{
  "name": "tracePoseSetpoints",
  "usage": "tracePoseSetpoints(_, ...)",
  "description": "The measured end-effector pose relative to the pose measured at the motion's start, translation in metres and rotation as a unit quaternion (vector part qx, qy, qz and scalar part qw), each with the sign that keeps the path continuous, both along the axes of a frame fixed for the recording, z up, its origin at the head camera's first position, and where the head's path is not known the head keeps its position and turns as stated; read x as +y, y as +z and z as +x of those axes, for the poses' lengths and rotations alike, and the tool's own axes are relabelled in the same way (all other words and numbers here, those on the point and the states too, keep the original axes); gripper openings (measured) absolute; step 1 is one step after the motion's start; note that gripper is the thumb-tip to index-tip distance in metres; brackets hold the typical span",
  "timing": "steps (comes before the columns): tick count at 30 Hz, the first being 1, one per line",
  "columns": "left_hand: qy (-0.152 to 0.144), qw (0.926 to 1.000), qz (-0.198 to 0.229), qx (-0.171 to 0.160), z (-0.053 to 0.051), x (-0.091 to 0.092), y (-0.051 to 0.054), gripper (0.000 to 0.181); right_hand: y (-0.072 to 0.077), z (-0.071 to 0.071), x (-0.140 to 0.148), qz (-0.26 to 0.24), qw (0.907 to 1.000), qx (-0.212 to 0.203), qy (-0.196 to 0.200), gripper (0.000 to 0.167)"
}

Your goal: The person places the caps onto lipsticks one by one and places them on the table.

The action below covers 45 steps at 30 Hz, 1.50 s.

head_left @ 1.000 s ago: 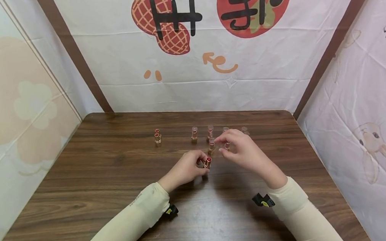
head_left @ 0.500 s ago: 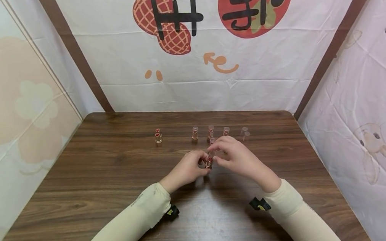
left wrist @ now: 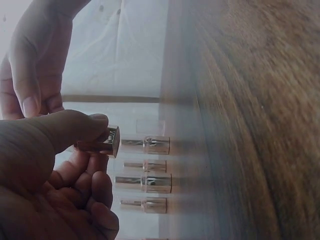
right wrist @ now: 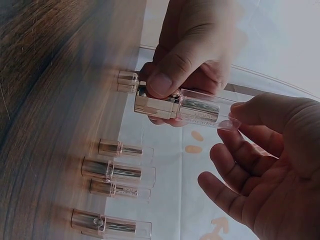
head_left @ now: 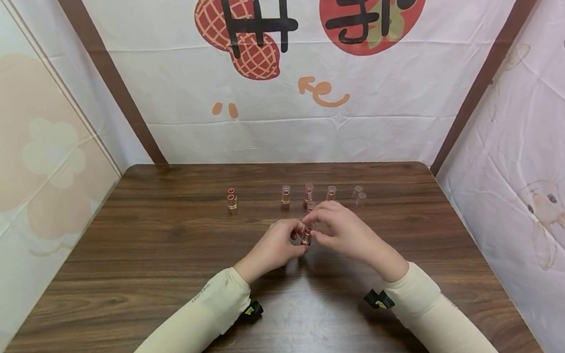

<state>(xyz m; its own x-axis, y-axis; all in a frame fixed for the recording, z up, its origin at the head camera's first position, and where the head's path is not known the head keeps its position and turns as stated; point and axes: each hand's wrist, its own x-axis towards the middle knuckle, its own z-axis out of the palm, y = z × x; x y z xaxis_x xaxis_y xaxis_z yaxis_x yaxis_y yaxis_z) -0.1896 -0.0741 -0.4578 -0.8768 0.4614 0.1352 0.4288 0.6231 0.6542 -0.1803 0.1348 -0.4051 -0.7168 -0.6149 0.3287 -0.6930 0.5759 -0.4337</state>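
My left hand (head_left: 272, 250) grips a gold lipstick tube (right wrist: 156, 106) by its base, thumb on one side, above the table. A clear cap (right wrist: 200, 107) surrounds the tube's upper part. My right hand (head_left: 355, 234) pinches the cap's far end between thumb and a finger, its other fingers loosely bent in the right wrist view. From the left wrist view, the tube's shiny base (left wrist: 110, 142) sticks out past my left thumb, and the right hand (left wrist: 37, 65) is beyond; the cap is mostly hidden there.
Capped lipsticks (head_left: 285, 197) stand in rows behind the hands, some partly hidden by the right hand. Two tubes without caps (head_left: 232, 203) stand farther left. Two loose clear caps (head_left: 360, 196) stand at the right. Printed cloth (head_left: 278, 126) hangs behind the wooden table (head_left: 172, 298).
My right hand has come left and down to the left hand, bringing the clear cap over the lipstick tube. The left hand has barely moved, and the tube stands a little more upright.
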Motion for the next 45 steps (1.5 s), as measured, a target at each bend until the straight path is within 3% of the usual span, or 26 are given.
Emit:
tracePoseSetpoints(17,0.001,0.9993,-0.012,0.036,0.003,-0.001,0.009,0.021,-0.001,0.002,-0.006,-0.018,0.9998,-0.010,-0.003,0.021)
tracePoseSetpoints(26,0.000,0.9992,-0.015,0.038,0.002,-0.002,0.008,0.023,0.000,0.000,-0.003,-0.022,0.9998,0.000,0.003,0.024)
tracePoseSetpoints(34,-0.004,0.9991,-0.023,0.034,-0.002,0.000,0.000,0.026,0.011,-0.003,0.012,-0.059,0.9981,0.001,-0.016,0.029)
tracePoseSetpoints(39,0.018,0.9996,-0.009,0.019,-0.007,-0.003,-0.002,0.026,0.014,-0.004,0.018,-0.072,0.9973,0.002,-0.018,0.028)
tracePoseSetpoints(45,0.054,0.9985,0.013,-0.006,-0.021,-0.012,-0.010,0.023,0.016,-0.004,0.020,-0.075,0.9969,-0.001,-0.024,0.027)
